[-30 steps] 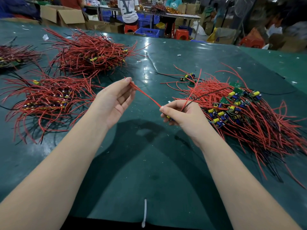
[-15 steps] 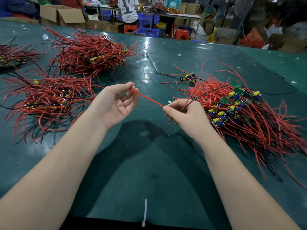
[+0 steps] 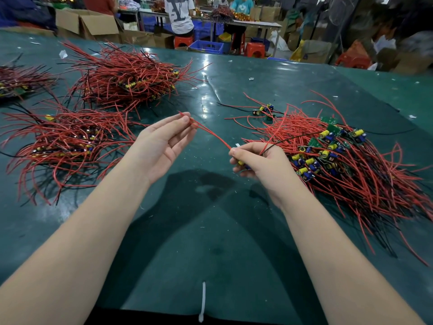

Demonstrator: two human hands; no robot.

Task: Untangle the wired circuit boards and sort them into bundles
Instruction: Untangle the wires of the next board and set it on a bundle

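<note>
The left hand (image 3: 164, 146) pinches the free end of a red wire (image 3: 212, 134) between thumb and fingertips, other fingers loosely extended. The right hand (image 3: 260, 163) is curled around the wired circuit board (image 3: 241, 163) at the wire's other end, above the green counter (image 3: 210, 231). An unsorted pile (image 3: 346, 160) lies right; sorted bundles (image 3: 70, 141) lie left.

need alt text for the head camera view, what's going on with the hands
Two bare hands stretch red wires between them above a green table: the left hand pinches the wire ends, the right hand holds a small circuit board. A tangled pile lies right, sorted bundles left.
</note>
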